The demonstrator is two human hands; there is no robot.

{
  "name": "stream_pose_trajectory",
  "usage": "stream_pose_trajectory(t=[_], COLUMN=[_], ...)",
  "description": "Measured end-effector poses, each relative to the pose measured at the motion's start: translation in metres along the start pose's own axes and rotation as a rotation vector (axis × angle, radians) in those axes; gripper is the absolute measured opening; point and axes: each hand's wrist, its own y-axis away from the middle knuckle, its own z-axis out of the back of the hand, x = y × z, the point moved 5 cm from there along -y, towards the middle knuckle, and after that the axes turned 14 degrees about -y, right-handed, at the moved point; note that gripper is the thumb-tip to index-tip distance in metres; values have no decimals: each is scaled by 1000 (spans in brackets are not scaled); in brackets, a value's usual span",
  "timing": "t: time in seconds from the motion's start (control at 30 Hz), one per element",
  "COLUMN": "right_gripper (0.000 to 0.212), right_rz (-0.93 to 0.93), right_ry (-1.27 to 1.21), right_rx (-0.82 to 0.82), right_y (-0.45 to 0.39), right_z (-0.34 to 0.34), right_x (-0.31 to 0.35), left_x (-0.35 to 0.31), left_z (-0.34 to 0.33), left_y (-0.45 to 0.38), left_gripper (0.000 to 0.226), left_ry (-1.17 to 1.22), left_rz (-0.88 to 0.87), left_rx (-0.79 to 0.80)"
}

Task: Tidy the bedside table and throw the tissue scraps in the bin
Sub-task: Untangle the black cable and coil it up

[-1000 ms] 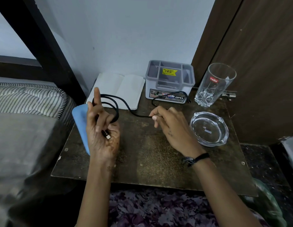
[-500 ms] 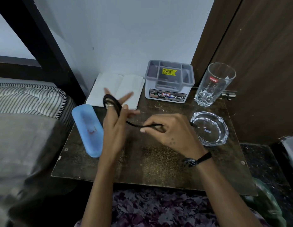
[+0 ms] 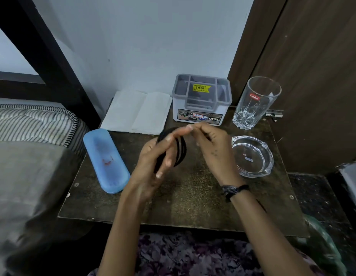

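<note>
I judge the step in hand to be coiling the thin black charging cable into a neat bundle before it goes away, and I take the grey plastic compartment organiser box at the back of the dark worn wooden surface as my landmark.

Far left of the box, a light blue oblong plastic case lies near the edge by the bed, and a folded white tissue sheet sits just left of the box against the wall.

In front of the box, my left hand holds the coil, the loops wrapped around its fingers, which point up toward the box. The cable hangs above the surface, not resting on it. To do this well, I want each new turn laid flat beside the last, with even tension so no loop slips off the fingertips.

Just right of it, my right hand seems to pinch the loose end of the cable near the top of the coil, in front of the box. I cannot see the plug itself.

Right of the box stand a tall clear drinking glass and, nearer me, a round clear glass ashtray.
</note>
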Motion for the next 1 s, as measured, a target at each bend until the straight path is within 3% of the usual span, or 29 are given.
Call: stream_pose_trajectory(t=[0.1, 0.17, 0.27, 0.4, 0.5, 0.57, 0.67, 0.77, 0.87, 1.0], right_gripper=[23, 24, 36, 13, 9, 9, 19, 13, 13, 25], right_rz=[-117, -174, -208, -232, -168, -98, 116, 238, 183, -53], right_ry=[71, 117, 196, 103, 31, 40, 208, 251, 140, 136], right_rx=[199, 385, 497, 488, 405, 318, 224, 116, 46, 163], right_y=[7, 14, 17, 14, 10, 6, 3, 1, -3, -1], right_z=[-24, -38, -41, -28, -15, -5, 7, 18, 21, 5], right_x=[-6, -5, -3, 2, 7, 9, 15, 20, 15, -5], left_x=[-9, -9, -5, -7, -3, -4, 0, 3, 0, -7], left_z=[7, 14, 28, 33, 31, 22, 8, 2, 6, 13], left_y=[1, 1, 1, 3, 1, 2, 1, 2, 0, 0], left_gripper=[31, 39, 47, 56, 34, 22, 38, 37, 32, 34], left_ry=[214, 198, -180, -837, -968, -915, -855, -723, -478, -80], left_rz=[-77, -116, -132, -212, -94, -55, 31, 102, 44, -9], left_rx=[-188, -277, -403, -466, -402, -337, -149, -9, -43, -147])
